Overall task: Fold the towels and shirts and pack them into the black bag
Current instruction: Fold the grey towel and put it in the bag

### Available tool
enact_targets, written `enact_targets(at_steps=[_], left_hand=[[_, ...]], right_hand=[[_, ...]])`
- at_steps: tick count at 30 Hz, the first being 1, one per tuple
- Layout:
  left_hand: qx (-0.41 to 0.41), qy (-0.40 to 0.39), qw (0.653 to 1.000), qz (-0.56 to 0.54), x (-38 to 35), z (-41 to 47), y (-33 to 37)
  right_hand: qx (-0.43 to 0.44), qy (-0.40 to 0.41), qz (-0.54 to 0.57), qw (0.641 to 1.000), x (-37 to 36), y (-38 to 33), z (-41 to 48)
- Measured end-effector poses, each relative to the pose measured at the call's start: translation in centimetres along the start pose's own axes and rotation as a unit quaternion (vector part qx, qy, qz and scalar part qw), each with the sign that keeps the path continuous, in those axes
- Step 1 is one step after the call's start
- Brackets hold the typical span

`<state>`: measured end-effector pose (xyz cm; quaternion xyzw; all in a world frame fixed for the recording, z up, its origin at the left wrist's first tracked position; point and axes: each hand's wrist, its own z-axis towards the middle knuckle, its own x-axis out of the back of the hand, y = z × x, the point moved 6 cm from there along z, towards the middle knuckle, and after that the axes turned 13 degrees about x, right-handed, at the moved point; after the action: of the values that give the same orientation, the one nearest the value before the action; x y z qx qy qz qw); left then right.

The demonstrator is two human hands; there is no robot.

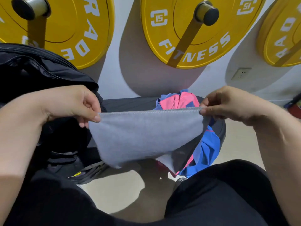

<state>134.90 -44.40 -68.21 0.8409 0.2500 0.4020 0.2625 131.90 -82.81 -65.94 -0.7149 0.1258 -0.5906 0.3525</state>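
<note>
Left hand (76, 103) and right hand (228, 103) pinch grey towel (146, 134) top corners, stretched taut. Black bag (40, 75) at 9 o'clock, contents not visible. Pink-blue shirts (179, 100) heaped at 1 o'clock.

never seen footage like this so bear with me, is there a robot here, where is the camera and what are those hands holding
There is no robot here, just a person working with two bare hands. The one camera is worn on their head and looks forward and down, so you see what they see. The left hand and right hand each pinch a top corner of a grey towel, which is stretched between them and hangs down. Behind it is a dark bench, with a black bag at the left and crumpled pink and blue clothes at the right. Yellow weight plates hang on the wall. The black shapes at the bottom are the person's legs.
</note>
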Motion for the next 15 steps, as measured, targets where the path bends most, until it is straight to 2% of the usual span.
enact_targets(at_steps=[3,6,8,10,13,15], left_hand=[[0.051,0.124,0.991,-0.001,0.1,4.1,-0.9],[0.097,0.207,0.973,-0.031,-1.2,8.8,-2.3],[0.122,0.215,0.965,-0.082,-2.5,11.5,-2.7],[0.161,0.191,0.953,-0.172,-3.9,13.9,-3.2],[0.199,0.152,0.919,-0.305,-5.4,17.2,-3.7],[0.201,0.143,0.904,-0.351,-5.6,19.5,-3.8]], right_hand=[[-0.08,0.034,0.0,0.996,-1.3,2.7,4.1],[-0.169,0.057,0.129,0.975,-4.5,6.3,7.6],[-0.198,0.098,0.217,0.951,-6.1,8.4,9.3],[-0.204,0.146,0.279,0.927,-7.1,10.3,11.0],[-0.217,0.177,0.306,0.91,-8.4,13.1,13.3],[-0.228,0.174,0.296,0.911,-9.2,14.8,14.8]])
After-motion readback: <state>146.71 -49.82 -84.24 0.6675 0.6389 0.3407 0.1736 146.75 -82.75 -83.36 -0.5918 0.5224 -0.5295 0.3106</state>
